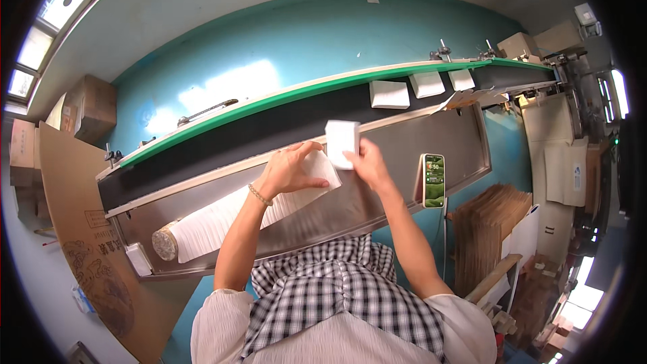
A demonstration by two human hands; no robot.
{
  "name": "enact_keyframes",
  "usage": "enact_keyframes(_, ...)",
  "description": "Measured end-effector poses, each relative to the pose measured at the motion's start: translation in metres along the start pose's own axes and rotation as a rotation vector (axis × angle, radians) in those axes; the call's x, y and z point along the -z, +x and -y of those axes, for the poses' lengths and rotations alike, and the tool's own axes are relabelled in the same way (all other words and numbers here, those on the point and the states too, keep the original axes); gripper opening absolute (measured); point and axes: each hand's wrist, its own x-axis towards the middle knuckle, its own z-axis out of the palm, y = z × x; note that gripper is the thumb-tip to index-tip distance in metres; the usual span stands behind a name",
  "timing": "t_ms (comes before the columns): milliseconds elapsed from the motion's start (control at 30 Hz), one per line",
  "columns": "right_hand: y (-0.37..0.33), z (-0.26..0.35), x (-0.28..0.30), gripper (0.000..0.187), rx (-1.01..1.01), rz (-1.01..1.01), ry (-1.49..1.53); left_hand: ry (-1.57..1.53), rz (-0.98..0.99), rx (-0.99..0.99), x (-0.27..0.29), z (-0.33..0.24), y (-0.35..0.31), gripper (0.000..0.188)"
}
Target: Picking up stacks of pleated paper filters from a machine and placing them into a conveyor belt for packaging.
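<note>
A long row of folded white paper tissues (219, 224) lies slantwise on the metal tray in front of me. My left hand (291, 170) spans its right end, thumb on the near side and fingers over the far side. Just right of that, a small white stack of folded tissues (342, 136) is gripped at its right edge by my right hand (370, 164). The stack is tilted up at the edge of the black conveyor belt (269, 129). At the row's left end sits a round, mottled block (164, 244).
Three white stacks (389, 94) rest on the belt to the right, below a green rail (303, 86). A phone (434, 180) stands at the right of the metal tray (465, 141). Large cardboard (87, 229) leans at left; a pile of brown cardboard (485, 229) is at lower right.
</note>
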Motion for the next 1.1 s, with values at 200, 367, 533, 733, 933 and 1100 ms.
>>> enact_keyframes(200,0.002,-0.018,-0.030,0.041,0.208,0.020,-0.096,-0.003,0.023,-0.020,-0.002,0.013,-0.004,0.076)
enact_keyframes(367,-0.029,-0.007,-0.037,0.038,0.014,0.031,0.049,0.054,-0.020,-0.019,-0.001,0.009,-0.016,0.078)
enact_keyframes(533,-0.010,-0.009,-0.015,0.020,0.131,0.022,-0.150,0.014,-0.011,0.033,0.002,0.008,-0.020,0.076)
enact_keyframes(733,0.000,0.000,-0.048,0.037,0.127,0.006,-0.006,0.007,0.003,0.053,0.009,0.018,-0.019,0.074)
enact_keyframes(933,-0.023,-0.008,-0.055,0.045,-0.099,0.085,0.246,0.087,-0.072,0.029,0.009,0.019,-0.035,0.080)
enact_keyframes(1100,-0.001,-0.020,-0.033,0.028,0.075,0.001,-0.085,0.010,-0.016,0.052,0.014,0.022,-0.037,0.078)
